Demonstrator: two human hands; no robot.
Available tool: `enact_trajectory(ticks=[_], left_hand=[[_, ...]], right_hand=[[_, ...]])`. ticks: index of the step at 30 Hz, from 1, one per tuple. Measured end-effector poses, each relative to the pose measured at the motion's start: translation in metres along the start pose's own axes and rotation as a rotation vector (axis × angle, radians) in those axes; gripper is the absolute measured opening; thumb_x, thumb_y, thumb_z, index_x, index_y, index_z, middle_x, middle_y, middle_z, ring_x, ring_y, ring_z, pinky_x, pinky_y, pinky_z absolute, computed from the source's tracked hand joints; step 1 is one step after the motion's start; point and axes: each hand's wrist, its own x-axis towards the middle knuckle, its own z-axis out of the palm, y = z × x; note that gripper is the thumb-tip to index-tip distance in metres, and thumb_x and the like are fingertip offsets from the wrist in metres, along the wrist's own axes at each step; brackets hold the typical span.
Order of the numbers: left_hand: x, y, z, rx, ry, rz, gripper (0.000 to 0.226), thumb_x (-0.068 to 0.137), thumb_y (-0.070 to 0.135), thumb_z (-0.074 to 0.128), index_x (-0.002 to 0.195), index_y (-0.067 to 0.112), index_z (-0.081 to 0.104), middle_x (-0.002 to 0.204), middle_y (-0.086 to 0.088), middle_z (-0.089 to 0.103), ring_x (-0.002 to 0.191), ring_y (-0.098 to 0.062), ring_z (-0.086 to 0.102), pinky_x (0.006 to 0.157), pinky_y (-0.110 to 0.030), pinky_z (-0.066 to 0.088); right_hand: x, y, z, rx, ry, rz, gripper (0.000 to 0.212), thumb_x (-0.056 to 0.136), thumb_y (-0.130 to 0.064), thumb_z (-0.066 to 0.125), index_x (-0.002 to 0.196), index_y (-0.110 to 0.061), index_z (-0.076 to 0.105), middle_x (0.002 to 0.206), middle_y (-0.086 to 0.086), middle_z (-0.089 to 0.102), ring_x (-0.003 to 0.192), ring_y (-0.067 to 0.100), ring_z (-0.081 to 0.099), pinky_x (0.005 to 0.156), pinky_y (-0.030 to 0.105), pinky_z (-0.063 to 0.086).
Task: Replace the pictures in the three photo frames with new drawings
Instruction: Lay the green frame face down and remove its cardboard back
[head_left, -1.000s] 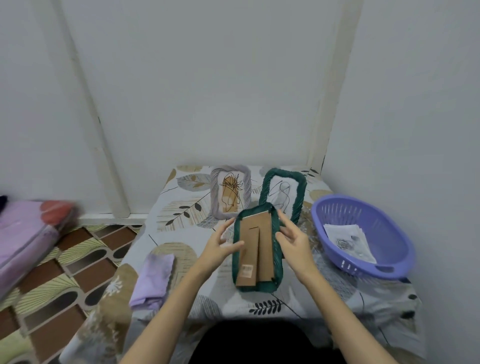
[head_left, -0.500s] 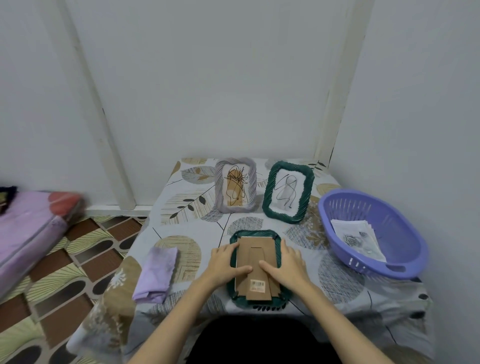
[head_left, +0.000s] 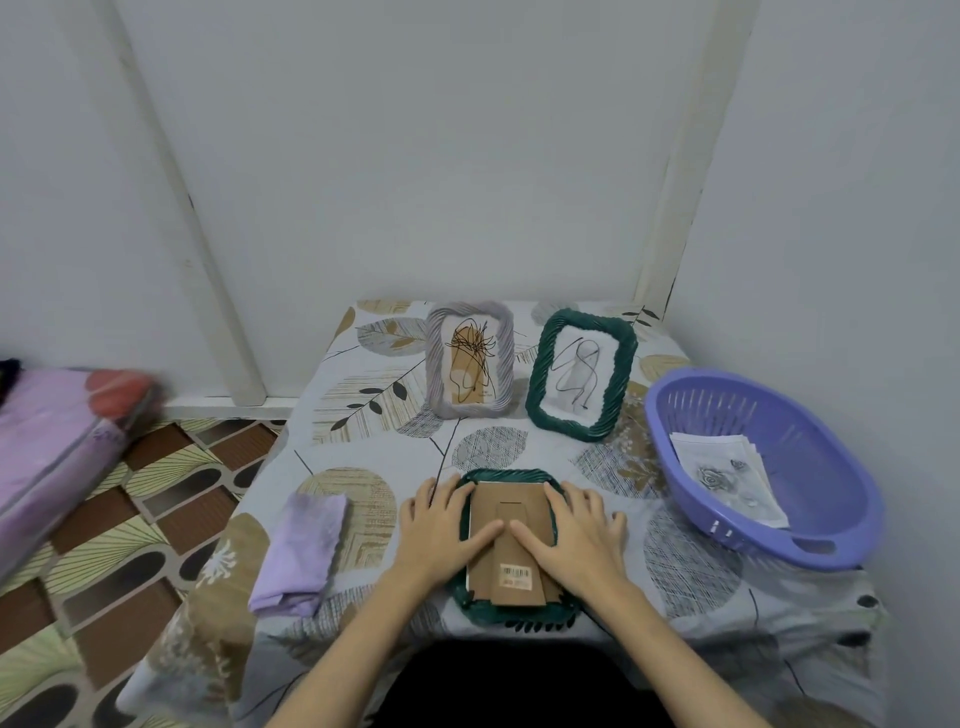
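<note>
Cardboard backing (head_left: 511, 540) of the face-down frame (head_left: 511, 613), lower centre, is being pressed by the left hand (head_left: 447, 525) and right hand (head_left: 579, 530), fingers flat, unclenched; two frames (head_left: 470, 358) above are judged outstanding.

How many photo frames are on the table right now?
3. A grey frame and a green frame stand upright at the back; another green frame lies face down at the front under the left hand and right hand. None seems hidden.
</note>
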Motion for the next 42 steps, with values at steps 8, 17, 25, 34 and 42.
enact_trajectory(ticks=[8,17,25,34,42], left_hand=[[0.003,-0.004,0.001,0.109,0.058,0.058,0.117,0.047,0.088,-0.023,0.141,0.039,0.027,0.151,0.008,0.025,0.142,-0.022,0.012,0.112,-0.041,0.013],[0.017,-0.006,-0.003,0.197,0.035,0.092,0.124,0.044,0.085,-0.029,0.144,0.036,0.023,0.150,0.002,0.026,0.141,-0.022,0.014,0.111,-0.041,0.012],[0.028,-0.008,-0.005,0.217,-0.008,0.106,0.127,0.040,0.092,-0.022,0.145,0.034,0.021,0.149,0.000,0.026,0.140,-0.022,0.013,0.111,-0.037,0.014],[0.023,-0.011,-0.001,0.118,-0.021,0.083,0.122,0.043,0.091,-0.021,0.146,0.036,0.015,0.154,0.004,0.016,0.142,-0.020,0.007,0.114,-0.037,0.010],[-0.022,-0.019,-0.010,-0.139,-0.131,0.187,0.113,0.045,0.099,0.012,0.142,0.041,0.022,0.156,0.012,0.005,0.143,-0.011,0.002,0.116,-0.037,0.004]], right_hand=[[0.005,0.002,0.005,-0.060,-0.026,-0.012,0.103,0.059,-0.089,-0.002,0.141,-0.035,0.027,0.150,-0.003,0.025,0.136,0.020,0.018,0.103,0.053,0.017],[0.018,0.004,0.002,-0.060,-0.077,-0.033,0.106,0.055,-0.091,0.003,0.143,-0.036,0.024,0.148,-0.001,0.022,0.135,0.021,0.017,0.106,0.058,0.015],[0.030,0.006,-0.001,-0.031,-0.135,-0.040,0.107,0.052,-0.089,0.007,0.143,-0.037,0.022,0.144,0.000,0.022,0.132,0.021,0.020,0.106,0.058,0.015],[0.028,0.009,-0.003,0.004,-0.111,-0.052,0.115,0.046,-0.097,0.004,0.143,-0.039,0.023,0.141,-0.003,0.024,0.131,0.018,0.021,0.107,0.056,0.015],[-0.031,0.027,-0.004,0.128,-0.148,-0.087,0.120,0.035,-0.101,0.007,0.142,-0.047,0.015,0.152,-0.007,0.012,0.139,0.017,0.008,0.113,0.052,0.010]])
